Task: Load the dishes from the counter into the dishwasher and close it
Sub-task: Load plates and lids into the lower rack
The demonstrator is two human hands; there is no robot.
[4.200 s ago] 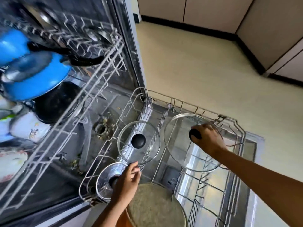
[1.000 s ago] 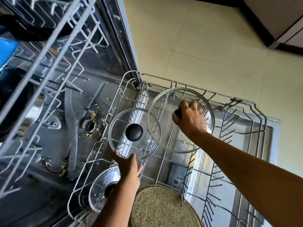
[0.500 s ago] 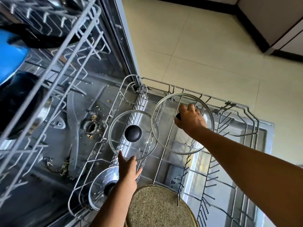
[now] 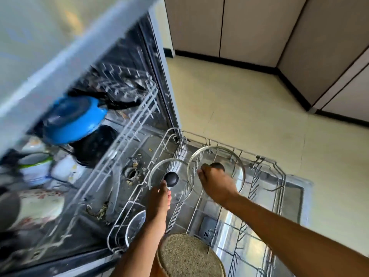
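gripping half-hidden lid knob (image 4: 218, 166), right hand (image 4: 216, 186); upper rack (image 4: 127, 120) blurred

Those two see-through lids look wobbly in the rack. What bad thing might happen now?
1. The large glass lid, held by its knob in the right hand, sits very near the small glass lid; their rims might knock and chip.
2. The left hand only touches the small glass lid with straight fingers, so it might tip over in the lower rack when let go.
3. Food bits lie round the drain; they might clog it.
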